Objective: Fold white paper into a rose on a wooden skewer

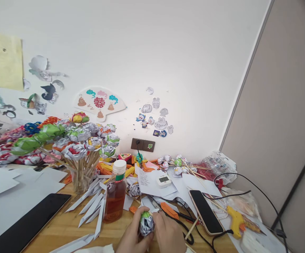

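Low in the head view, a small folded-paper flower (146, 225), white with dark print and a green patch on top, is between my two hands. My left hand (131, 233) is closed around its left side, thumb below and fingers over the top. My right hand (169, 233) presses curled fingers against its right side; some of those fingertips are hidden. A bottle of amber liquid with a white cap (114, 196) stands upright just beyond my left hand. An orange folded paper piece (169, 210) lies just beyond my right hand.
A cup of stick-mounted paper flowers (82, 175) stands left, behind folded white paper strips (90, 205). A dark flat slab (33, 225) lies near-left. Rightward are a phone (206, 212), a yellow glue gun (235, 221), black cables (266, 200) and a white timer (164, 180).
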A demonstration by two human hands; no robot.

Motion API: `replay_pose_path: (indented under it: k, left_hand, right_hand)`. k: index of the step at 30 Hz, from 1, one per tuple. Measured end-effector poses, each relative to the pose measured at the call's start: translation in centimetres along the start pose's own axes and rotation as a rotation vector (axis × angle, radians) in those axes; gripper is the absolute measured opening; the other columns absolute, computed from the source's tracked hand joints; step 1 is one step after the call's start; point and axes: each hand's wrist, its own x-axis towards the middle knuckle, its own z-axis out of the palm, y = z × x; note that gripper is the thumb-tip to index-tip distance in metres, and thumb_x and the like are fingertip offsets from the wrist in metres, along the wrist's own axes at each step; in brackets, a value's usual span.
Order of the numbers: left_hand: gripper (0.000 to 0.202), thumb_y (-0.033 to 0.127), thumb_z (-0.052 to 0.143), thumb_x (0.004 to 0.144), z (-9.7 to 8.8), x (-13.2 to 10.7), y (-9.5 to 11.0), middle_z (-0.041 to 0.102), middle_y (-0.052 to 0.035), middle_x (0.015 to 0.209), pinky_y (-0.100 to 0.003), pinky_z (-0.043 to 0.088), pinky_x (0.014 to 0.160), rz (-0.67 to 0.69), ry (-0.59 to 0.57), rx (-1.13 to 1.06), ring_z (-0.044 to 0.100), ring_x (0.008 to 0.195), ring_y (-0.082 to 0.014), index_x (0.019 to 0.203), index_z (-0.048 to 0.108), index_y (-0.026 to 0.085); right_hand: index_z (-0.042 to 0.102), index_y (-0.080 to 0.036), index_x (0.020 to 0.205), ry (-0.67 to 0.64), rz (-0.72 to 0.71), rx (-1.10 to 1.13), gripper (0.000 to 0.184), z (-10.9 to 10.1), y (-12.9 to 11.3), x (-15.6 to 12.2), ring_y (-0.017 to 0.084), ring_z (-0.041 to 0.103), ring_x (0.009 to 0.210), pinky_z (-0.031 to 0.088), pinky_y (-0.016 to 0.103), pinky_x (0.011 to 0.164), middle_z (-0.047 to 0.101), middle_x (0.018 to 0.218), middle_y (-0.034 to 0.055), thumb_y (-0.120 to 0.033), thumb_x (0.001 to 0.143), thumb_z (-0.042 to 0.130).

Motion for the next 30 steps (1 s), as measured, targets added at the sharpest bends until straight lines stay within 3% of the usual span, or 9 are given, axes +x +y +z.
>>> replay_pose_path:
  k: [7,14,30]
  left_hand:
    - [0.044,0.013,0.048,0.067,-0.10,-0.09,0.06,0.057,-0.0047,0.098,-0.021,0.041,0.077,-0.008,-0.010,0.012,0.055,0.086,-0.0167,0.109,0.037,0.017]
    - [0.044,0.013,0.048,0.066,-0.09,-0.08,-0.31,0.060,-0.0022,0.087,-0.021,0.042,0.073,-0.023,0.019,0.052,0.056,0.083,-0.0175,0.108,0.038,0.017]
    - [0.047,0.007,0.045,0.063,0.13,-0.23,-0.67,0.057,-0.0042,0.098,-0.022,0.040,0.076,-0.042,0.010,0.097,0.054,0.087,-0.0173,0.108,0.036,0.018]
  right_hand:
    - [0.049,-0.021,0.072,-0.011,0.087,0.018,0.043,-0.23,0.38,-0.17,0.013,0.050,0.031,0.025,0.024,0.036,0.051,0.040,-0.0034,-0.027,0.092,0.012]
    - [0.048,-0.022,0.067,-0.079,0.032,0.052,0.052,-0.01,0.31,-0.23,0.013,0.052,0.033,0.028,0.023,0.036,0.052,0.041,-0.0028,-0.023,0.092,0.002]
    - [0.047,-0.020,0.069,-0.230,0.083,0.207,0.051,-0.42,0.82,-0.14,0.013,0.052,0.032,0.023,0.023,0.032,0.054,0.041,-0.0020,-0.032,0.092,0.002]
